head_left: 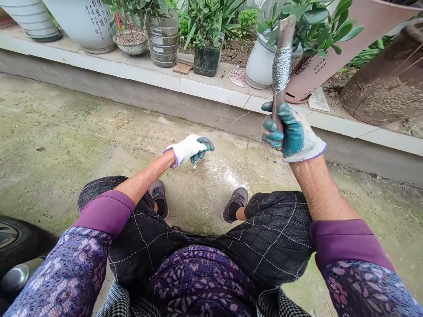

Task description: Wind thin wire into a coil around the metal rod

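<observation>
Outdoor yard, seen from a seated person looking down past quilted black trousers and purple sleeves.

Ground: bare concrete floor (pixel 66 145), stained green and grey, with a pale powdery patch between the two grey shoes (pixel 235 203). A raised tiled ledge (pixel 211 90) runs along the far side, from the upper left corner down toward the right edge.

On the ledge, left to right: a ribbed white pot (pixel 31 20), cut off at the top; a large white ceramic planter (pixel 87 22) with dark lettering; a shallow bowl of gravel (pixel 130 42); a banded grey pot (pixel 163 39); a small wooden block (pixel 183 67); a black square pot (pixel 207 59) of green leaves; a pink round grille (pixel 237 77); a white pot (pixel 259 64); a leaning pinkish planter (pixel 333 53); a brown trunk-like mass (pixel 386 83), partly out of frame.

Lower left corner: a dark tyre (pixel 15 240), mostly cut off.

Left hand (pixel 188 149), in a white and teal glove, reaches low toward the floor, fingers curled; whether its grip encloses anything cannot be told. A small metallic object (pixel 197 165) lies on the floor just under it, too blurred to identify.

Right hand (pixel 291 132), gloved alike, has its grip clenched on a stick wound with thin wire (pixel 282 66), held upright in front of the ledge; a loose wire strand (pixel 241 117) trails left, barely visible.
</observation>
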Motion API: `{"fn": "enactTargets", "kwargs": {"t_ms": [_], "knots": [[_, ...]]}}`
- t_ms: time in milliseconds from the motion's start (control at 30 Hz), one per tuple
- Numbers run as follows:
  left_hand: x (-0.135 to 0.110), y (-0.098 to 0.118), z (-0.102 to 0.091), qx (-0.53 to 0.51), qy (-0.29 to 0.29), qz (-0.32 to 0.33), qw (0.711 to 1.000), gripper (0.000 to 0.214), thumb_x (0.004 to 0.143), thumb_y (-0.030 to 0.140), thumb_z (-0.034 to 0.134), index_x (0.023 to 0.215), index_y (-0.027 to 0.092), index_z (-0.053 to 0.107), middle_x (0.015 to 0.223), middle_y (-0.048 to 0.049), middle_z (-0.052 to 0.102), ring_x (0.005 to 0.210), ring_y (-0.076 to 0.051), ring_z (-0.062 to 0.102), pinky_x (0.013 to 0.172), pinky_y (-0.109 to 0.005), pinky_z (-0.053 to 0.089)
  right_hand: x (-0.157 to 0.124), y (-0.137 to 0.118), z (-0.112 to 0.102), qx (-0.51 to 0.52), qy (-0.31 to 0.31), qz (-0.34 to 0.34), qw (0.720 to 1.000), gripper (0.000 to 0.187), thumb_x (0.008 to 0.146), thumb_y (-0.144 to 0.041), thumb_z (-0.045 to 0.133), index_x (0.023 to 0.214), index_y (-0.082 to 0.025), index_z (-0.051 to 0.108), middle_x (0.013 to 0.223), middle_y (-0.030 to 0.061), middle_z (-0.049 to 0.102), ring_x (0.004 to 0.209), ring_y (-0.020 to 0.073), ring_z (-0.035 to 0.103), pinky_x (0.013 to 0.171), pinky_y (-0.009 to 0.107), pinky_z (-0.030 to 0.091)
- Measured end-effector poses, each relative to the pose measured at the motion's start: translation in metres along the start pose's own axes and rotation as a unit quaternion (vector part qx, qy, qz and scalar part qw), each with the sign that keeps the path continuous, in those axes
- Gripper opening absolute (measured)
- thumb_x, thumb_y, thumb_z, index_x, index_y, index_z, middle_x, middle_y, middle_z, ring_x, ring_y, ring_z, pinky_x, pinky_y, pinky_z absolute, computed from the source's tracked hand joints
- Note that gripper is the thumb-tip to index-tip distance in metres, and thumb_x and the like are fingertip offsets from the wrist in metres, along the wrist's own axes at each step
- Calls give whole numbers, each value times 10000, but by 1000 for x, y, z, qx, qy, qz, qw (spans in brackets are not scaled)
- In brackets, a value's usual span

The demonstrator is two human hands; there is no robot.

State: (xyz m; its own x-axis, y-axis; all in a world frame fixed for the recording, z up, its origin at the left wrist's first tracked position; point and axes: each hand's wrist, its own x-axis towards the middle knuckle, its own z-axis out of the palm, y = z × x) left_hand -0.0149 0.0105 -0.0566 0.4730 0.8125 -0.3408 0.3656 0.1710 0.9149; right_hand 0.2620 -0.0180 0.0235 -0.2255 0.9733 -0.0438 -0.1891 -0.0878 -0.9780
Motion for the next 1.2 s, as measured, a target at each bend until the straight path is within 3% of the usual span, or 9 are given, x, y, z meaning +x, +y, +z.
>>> {"fn": "enactTargets", "kwargs": {"t_ms": [167, 300, 433, 600, 733, 833, 967, 1067, 1200], "knots": [[0, -3, -15, 21, 19, -49, 998, 255, 813, 168, 615, 1028, 138, 750, 502, 51, 534, 375, -64, 424, 366, -178, 342, -11, 0, -4, -26, -124, 18, 992, 396, 822, -501, 742, 1057, -203, 628, 531, -85, 461, 371, 66, 306, 319, 211, 239], [-2, 1, -20, 33, -38, -61, 997, 524, 722, 84, 654, 1239, 162, 691, 1006, -55, 754, 463, -48, 544, 446, -193, 446, -9, 2, 4, -152, -96, 91, 979, 460, 748, -466, 811, 1036, -138, 669, 558, -50, 506, 392, 77, 400, 300, 213, 336], [-8, 19, -14, 12, -65, 3, 998, 683, 708, 75, 685, 1379, 175, 598, 1347, -123, 652, 547, -42, 592, 495, -207, 493, -3, 6, 18, -234, -55, 143, 960, 438, 700, -397, 847, 1002, -110, 713, 624, -15, 541, 426, 67, 441, 301, 193, 364], [-24, 42, -5, -63, -82, 41, 994, 574, 843, 168, 654, 1411, 163, 569, 1196, -125, 716, 531, -48, 593, 500, -204, 482, 1, 12, 31, -302, -11, 121, 946, 291, 778, -319, 769, 987, -123, 723, 599, -23, 516, 428, 66, 426, 309, 189, 361], [-37, 48, -2, -133, -90, 68, 985, 358, 961, 244, 546, 1264, 84, 649, 819, -70, 711, 485, -65, 551, 451, -186, 454, 4, 17, 32, -335, 11, 115, 935, 248, 790, -317, 750, 954, -135, 711, 600, -23, 525, 429, 64, 429, 317, 185, 365], [-45, 49, 0, -101, -63, 82, 990, 286, 950, 199, 544, 1144, 57, 699, 586, 6, 583, 408, -52, 464, 387, -162, 372, 9, 23, 34, -350, 43, 102, 930, 245, 794, -344, 749, 923, -143, 695, 585, -31, 515, 412, 60, 397, 306, 189, 347], [-46, 43, 8, -64, -55, 66, 994, 252, 934, 174, 544, 1085, 86, 725, 601, 9, 599, 378, -45, 454, 375, -171, 361, 15, 30, 37, -367, 59, 79, 925, 266, 780, -384, 768, 879, -153, 678, 583, -36, 506, 408, 56, 386, 301, 184, 339], [-38, 32, 12, -55, -62, 43, 996, 221, 914, 180, 558, 1032, 114, 733, 657, -3, 637, 378, -43, 463, 379, -181, 368, 13, 26, 34, -301, 13, 95, 949, 352, 764, -425, 778, 953, -141, 693, 610, -28, 528, 415, 62, 412, 310, 190, 353], [-24, 18, 2, -12, -14, 22, 1000, 146, 844, 152, 582, 886, 137, 721, 594, 30, 569, 377, -48, 436, 377, -185, 349, 1, 17, 27, -230, -156, 151, 949, 473, 762, -481, 764, 1080, -136, 715, 571, -43, 512, 398, 75, 408, 320, 210, 342]]}}
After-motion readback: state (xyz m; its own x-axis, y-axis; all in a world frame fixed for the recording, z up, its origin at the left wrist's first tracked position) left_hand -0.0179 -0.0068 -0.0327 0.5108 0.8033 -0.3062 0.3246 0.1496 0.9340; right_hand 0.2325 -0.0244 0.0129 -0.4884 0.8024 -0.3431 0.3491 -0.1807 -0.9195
